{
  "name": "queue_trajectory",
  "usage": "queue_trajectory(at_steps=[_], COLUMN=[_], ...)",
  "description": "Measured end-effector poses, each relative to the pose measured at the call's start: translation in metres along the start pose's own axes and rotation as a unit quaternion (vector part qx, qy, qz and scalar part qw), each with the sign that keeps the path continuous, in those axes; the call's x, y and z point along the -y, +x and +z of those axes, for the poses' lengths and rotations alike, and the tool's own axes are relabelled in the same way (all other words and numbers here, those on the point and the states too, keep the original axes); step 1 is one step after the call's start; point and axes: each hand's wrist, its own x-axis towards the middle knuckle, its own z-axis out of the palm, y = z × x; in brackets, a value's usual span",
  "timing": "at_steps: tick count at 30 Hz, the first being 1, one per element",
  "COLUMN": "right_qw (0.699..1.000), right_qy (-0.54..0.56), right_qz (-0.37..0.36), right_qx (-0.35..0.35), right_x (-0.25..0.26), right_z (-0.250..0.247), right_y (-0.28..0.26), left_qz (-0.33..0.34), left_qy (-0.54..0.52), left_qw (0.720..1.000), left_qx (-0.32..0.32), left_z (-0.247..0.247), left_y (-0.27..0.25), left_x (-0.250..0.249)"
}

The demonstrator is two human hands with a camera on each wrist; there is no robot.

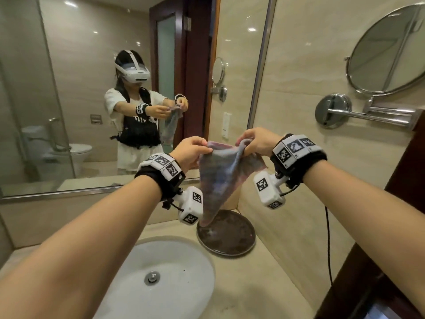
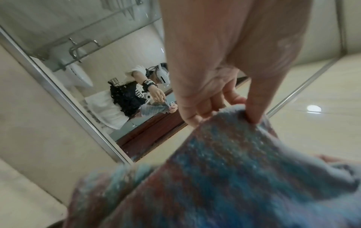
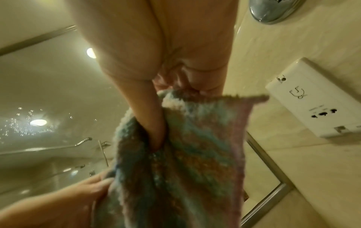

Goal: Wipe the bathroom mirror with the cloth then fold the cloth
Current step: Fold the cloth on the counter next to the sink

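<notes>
Cloth (image 1: 220,178) hangs over round tray (image 1: 239,247); sink (image 1: 184,272) beside.

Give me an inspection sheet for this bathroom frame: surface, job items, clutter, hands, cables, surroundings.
Surface: beige stone counter with a white oval sink.
Job's things: multicoloured cloth held up in the air, unfolded, its low tip hanging over a dark round tray; wall mirror behind it.
Clutter: nothing seen beyond the tray.
Grippers: left hand pinches one top corner of the cloth, right hand the other; both off the mirror.
Cables: black cable hangs below the right wrist.
Surroundings: round swing-arm mirror and white socket plate on the right wall; dark wood edge at far right.
</notes>
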Motion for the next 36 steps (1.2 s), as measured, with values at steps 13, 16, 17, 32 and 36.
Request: queue_trajectory(at_steps=[13,16,17,32,36], right_qw=[0.973,0.979,0.981,0.928,0.916], right_qy=[-0.188,-0.152,-0.137,-0.098,-0.078], right_qz=[0.121,0.13,0.133,0.231,0.234], right_qx=[0.057,0.021,0.013,0.276,0.317], right_x=[-0.142,-0.174,-0.184,-0.3,-0.303], right_z=[0.01,0.023,0.028,0.191,0.218], right_y=[0.039,0.052,0.054,-0.088,-0.128], left_qz=[0.017,0.003,-0.007,-0.268,-0.304], left_qy=[0.089,0.086,0.087,0.163,0.133], left_qw=[0.986,0.982,0.982,0.943,0.93], left_qx=[-0.143,-0.17,-0.169,0.111,0.159], left_z=[0.06,0.068,0.071,0.077,0.07], left_y=[0.061,0.069,0.068,-0.063,-0.101], left_x=[0.067,0.092,0.1,0.293,0.319])
